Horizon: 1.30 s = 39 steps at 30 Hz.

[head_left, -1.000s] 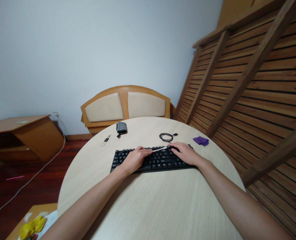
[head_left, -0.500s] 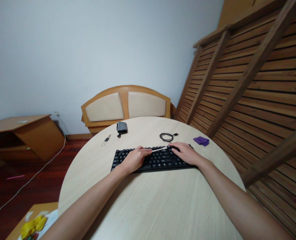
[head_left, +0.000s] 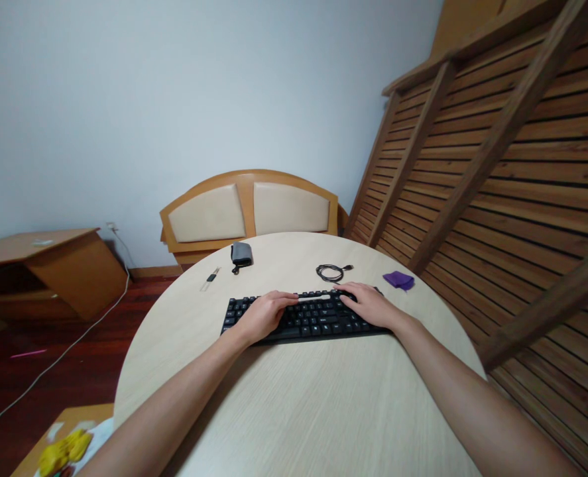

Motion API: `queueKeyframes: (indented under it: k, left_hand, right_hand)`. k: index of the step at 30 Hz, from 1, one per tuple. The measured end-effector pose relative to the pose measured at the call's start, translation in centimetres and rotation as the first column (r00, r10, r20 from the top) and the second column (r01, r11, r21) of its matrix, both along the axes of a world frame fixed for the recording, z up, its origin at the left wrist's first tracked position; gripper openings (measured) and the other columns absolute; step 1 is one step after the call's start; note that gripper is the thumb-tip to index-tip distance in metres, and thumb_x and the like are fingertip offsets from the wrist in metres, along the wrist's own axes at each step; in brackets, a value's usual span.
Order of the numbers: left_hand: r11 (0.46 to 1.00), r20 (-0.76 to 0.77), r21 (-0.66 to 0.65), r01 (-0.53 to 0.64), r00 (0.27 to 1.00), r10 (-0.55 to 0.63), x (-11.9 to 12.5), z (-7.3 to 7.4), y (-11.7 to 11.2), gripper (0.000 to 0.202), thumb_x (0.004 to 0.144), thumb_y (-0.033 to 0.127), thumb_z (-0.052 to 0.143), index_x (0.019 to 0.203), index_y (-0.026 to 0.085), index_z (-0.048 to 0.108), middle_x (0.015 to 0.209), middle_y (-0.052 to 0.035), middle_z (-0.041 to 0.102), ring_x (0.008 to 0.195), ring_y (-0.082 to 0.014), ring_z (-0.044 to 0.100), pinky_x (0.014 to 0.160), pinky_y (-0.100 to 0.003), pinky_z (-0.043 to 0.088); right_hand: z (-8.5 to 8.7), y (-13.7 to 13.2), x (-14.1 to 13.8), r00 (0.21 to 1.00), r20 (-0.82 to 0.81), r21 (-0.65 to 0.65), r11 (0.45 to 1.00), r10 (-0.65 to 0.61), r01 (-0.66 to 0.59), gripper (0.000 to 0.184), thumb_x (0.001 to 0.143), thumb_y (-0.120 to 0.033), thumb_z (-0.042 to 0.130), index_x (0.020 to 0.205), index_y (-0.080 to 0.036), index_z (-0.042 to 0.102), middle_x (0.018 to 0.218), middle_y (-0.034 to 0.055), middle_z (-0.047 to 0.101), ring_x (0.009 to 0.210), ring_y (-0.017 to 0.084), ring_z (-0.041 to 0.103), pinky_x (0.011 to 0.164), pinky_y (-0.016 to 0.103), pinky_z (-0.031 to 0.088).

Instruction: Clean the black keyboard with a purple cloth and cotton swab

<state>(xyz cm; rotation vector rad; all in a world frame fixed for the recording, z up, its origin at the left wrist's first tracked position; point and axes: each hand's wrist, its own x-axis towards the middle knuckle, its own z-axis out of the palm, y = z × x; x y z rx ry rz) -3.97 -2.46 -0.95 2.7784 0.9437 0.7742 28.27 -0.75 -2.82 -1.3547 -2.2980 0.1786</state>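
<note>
A black keyboard (head_left: 318, 329) lies on the round pale wooden table (head_left: 343, 404), its long side across my view. My left hand (head_left: 266, 315) is over the keyboard's left-middle part, fingers pinched on a thin white cotton swab (head_left: 315, 299). The swab points right, nearly level, along the upper rows of keys; whether its tip touches them I cannot tell. On the keyboard's right end rests my right hand (head_left: 366, 305), fingers stretched toward the far edge and thumb apart. It covers the keys beneath it.
Beyond the keyboard lie a coiled black cable (head_left: 330, 272), a purple cloth (head_left: 398, 280), a grey pouch (head_left: 241, 254) and a small black-and-clear item (head_left: 211, 279). A headboard (head_left: 248, 209) stands behind the table, a slatted wooden frame (head_left: 512, 185) at right. Yellow gloves (head_left: 65, 452) lie lower left.
My left hand has shifted slightly left and up, and the swab now lies flatter, nearly level. My right hand stays on the keyboard.
</note>
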Motion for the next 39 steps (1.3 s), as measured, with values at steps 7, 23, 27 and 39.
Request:
queueKeyframes:
  k: [7,23,27,39]
  left_hand:
    - [0.997,0.005,0.021,0.072,0.997,-0.072,0.5,-0.5,-0.1,0.052,0.084,-0.004,0.042,0.123,0.017,0.069,0.126,-0.0079,0.069,0.115,-0.0199,0.065,0.102,-0.039,0.054]
    - [0.997,-0.029,0.082,0.008,1.0,-0.005,1.7,-0.7,-0.7,0.055,0.085,-0.006,0.043,0.128,0.02,0.066,0.13,-0.0064,0.067,0.114,-0.0206,0.064,0.1,-0.039,0.055]
    - [0.997,-0.009,0.077,0.004,1.0,-0.003,2.0,-1.0,-0.6,0.052,0.086,-0.005,0.044,0.125,0.02,0.067,0.129,-0.0072,0.068,0.114,-0.0205,0.065,0.099,-0.039,0.055]
    - [0.996,-0.01,0.071,-0.059,0.998,0.06,1.8,-1.4,-0.1,0.048,0.088,-0.003,0.046,0.121,0.02,0.071,0.125,-0.0057,0.071,0.111,-0.0206,0.067,0.098,-0.038,0.056]
  right_hand:
    - [-0.2,0.1,0.1,1.0,-0.001,0.004,1.0,0.004,-0.004,0.038,0.098,-0.037,0.047,0.13,-0.025,0.065,0.129,0.008,0.067,0.119,0.027,0.062,0.104,0.045,0.045]
    - [-0.1,0.2,0.1,1.0,-0.005,0.001,1.0,0.008,-0.008,0.038,0.098,-0.036,0.047,0.129,-0.025,0.065,0.128,0.0081,0.068,0.118,0.027,0.062,0.104,0.045,0.045]
    - [-0.1,0.2,0.1,1.0,-0.008,0.003,1.0,0.008,-0.008,0.038,0.097,-0.035,0.047,0.129,-0.025,0.065,0.128,0.008,0.068,0.118,0.027,0.062,0.105,0.046,0.045]
    - [0.0,0.1,0.1,1.0,-0.023,-0.006,1.0,0.009,-0.009,0.038,0.097,-0.035,0.048,0.129,-0.025,0.066,0.129,0.0074,0.068,0.118,0.027,0.062,0.105,0.046,0.045]
